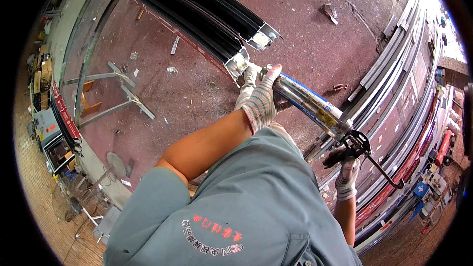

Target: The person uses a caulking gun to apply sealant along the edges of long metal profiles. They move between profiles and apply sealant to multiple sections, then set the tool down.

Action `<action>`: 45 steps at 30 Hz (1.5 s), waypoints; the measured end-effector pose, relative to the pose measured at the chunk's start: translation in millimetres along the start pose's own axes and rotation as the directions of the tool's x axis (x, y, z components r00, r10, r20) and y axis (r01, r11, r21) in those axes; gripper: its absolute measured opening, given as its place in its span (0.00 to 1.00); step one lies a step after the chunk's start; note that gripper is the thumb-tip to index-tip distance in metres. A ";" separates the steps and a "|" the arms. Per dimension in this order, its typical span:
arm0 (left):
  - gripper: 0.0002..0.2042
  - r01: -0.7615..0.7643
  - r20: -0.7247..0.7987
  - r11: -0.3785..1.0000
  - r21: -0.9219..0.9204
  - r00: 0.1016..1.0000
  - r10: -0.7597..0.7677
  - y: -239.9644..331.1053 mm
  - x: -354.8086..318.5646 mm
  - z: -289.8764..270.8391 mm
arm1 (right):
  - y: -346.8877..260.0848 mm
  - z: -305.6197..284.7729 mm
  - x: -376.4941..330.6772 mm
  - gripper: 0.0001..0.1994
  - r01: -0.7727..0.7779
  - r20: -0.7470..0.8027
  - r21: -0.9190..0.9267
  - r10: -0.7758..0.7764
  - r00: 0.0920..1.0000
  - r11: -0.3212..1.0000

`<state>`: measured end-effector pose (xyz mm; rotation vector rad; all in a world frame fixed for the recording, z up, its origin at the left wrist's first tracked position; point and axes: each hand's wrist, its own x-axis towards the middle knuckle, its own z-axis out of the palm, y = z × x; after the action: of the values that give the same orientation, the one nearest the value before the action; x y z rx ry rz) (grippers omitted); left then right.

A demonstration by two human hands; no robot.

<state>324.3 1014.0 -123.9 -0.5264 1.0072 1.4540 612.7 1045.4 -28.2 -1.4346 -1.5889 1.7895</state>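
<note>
A caulking gun (310, 104) with a sealant tube in it slants across in front of me, its front end toward the upper left. My left hand (262, 99), in a striped knit glove, is closed around that front end. At the other end my right hand (348, 170), also gloved, is wrapped around the black handle (355, 143); its fingers are partly hidden. The tube's tip is at or very near the open end of a black aluminium profile (237, 63); whether they touch I cannot tell. A second black profile (264, 37) lies beside it.
Long metal profiles (394, 64) lie along the right side. Pliers (337, 88) and small scraps are on the reddish floor (182, 103). A metal frame stand (130, 91) is on the left, with a fan (74, 187) lower down. Tools (433, 187) sit at the far right.
</note>
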 end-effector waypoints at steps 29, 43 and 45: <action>0.18 -0.048 -0.036 0.994 -0.094 0.998 0.045 25.8 -31.2 5.1 | 8.2 -8.4 10.1 0.33 0.116 0.067 -0.023 -0.114 0.991 0.993; 0.23 -0.030 0.144 0.995 -0.096 0.989 0.044 22.3 -24.2 6.1 | -7.8 -11.7 -16.4 0.40 0.097 0.144 0.233 -0.133 0.981 0.968; 0.25 -0.071 0.112 0.996 -0.049 0.991 0.076 24.3 -27.4 12.9 | -8.6 -8.7 -21.6 0.40 -0.098 -0.032 -0.103 0.095 0.995 0.990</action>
<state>308.8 1011.9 -88.4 -0.4380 0.9133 1.5576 626.2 1035.7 -9.7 -1.6022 -1.6472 1.7541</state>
